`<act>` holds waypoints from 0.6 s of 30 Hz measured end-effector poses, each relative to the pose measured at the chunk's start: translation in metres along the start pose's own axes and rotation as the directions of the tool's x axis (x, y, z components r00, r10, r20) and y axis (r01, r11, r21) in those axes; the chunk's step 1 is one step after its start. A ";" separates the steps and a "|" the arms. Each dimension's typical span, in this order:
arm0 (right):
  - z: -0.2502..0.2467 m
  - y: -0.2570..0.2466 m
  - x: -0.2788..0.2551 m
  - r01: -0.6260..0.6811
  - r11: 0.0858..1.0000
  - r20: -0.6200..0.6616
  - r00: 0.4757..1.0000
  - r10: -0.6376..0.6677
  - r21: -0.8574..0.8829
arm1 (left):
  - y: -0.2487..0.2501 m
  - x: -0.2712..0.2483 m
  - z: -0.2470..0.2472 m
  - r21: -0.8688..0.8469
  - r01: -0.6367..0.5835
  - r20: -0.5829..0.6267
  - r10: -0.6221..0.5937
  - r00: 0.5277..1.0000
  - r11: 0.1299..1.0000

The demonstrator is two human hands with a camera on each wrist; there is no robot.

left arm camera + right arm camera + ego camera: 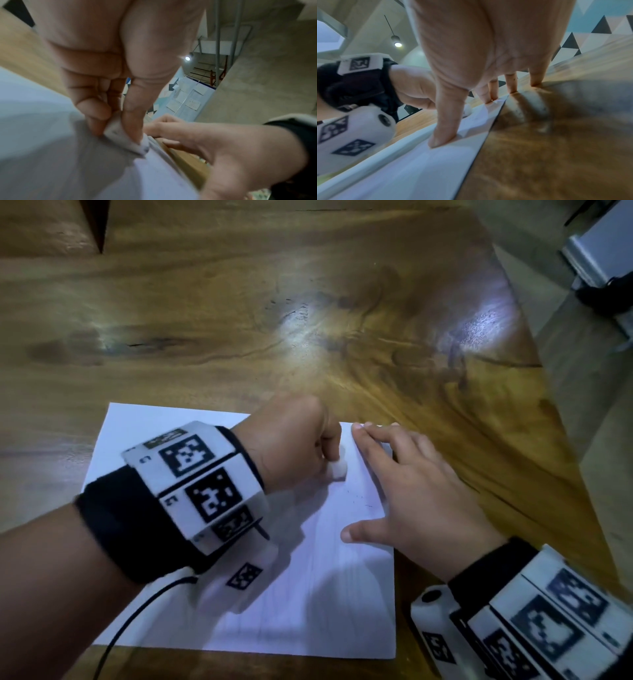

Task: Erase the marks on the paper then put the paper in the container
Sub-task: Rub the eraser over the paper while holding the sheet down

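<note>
A white sheet of paper [308,594] lies flat on the wooden table [308,320], near its front right part. My left hand [294,443] pinches a small white eraser [339,470] and presses its tip onto the paper's upper right area. In the left wrist view the eraser [126,140] sits between thumb and finger, touching the paper [51,148]. Faint dark marks [359,498] show just below the eraser. My right hand [407,484] lies spread on the paper's right edge, fingers straight, holding it down; its thumb [443,129] presses the paper [419,169].
The table's right edge [555,412] runs diagonally close to my right hand. A grey object [599,261] stands on the floor beyond it at the upper right. A black cable [130,621] trails from my left wrist band. No container is in view.
</note>
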State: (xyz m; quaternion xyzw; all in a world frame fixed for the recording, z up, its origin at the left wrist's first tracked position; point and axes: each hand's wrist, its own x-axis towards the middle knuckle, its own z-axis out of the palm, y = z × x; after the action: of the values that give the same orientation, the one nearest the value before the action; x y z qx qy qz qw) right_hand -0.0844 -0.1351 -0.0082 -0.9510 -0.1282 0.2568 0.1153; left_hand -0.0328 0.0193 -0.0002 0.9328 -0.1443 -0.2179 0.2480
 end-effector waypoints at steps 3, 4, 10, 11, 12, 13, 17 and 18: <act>0.000 -0.001 0.000 -0.001 1.000 0.001 1.000 0.001 -0.002 | 0.002 0.008 -0.003 -0.019 0.044 -0.125 -0.046 0.991 0.999; 0.000 0.000 0.000 -0.003 1.000 0.003 1.000 0.003 -0.001 | 0.003 0.010 -0.003 -0.015 0.045 -0.128 -0.046 0.991 0.999; 0.000 0.000 0.000 0.002 1.000 0.001 1.000 -0.002 -0.006 | 0.000 0.012 -0.004 -0.002 0.027 -0.053 -0.027 0.998 1.000; 0.000 0.000 0.000 0.004 1.000 -0.001 1.000 -0.004 -0.010 | 0.000 0.014 -0.005 -0.009 0.043 -0.129 -0.044 0.991 0.999; 0.000 0.000 0.000 0.004 1.000 -0.003 1.000 -0.004 -0.011 | 0.001 0.014 -0.006 -0.006 0.047 -0.167 -0.047 0.985 0.999; 0.000 0.000 0.000 0.004 1.000 -0.003 1.000 -0.004 -0.008 | 0.001 0.013 -0.005 0.015 0.038 -0.156 -0.035 0.987 0.999; 0.001 0.000 0.000 0.000 1.000 -0.009 1.000 0.000 0.000 | -0.005 0.004 -0.006 0.047 0.019 0.060 -0.022 0.998 0.999; 0.000 0.000 0.000 -0.001 1.000 -0.010 1.000 0.001 0.000 | -0.006 0.006 -0.007 0.020 0.032 0.026 -0.032 0.999 0.999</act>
State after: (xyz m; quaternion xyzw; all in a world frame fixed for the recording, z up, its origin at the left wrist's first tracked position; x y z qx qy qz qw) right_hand -0.0844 -0.1351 -0.0086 -0.9523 -0.1272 0.2522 0.1158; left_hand -0.0238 0.0247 -0.0001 0.9345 -0.1347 -0.2325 0.2335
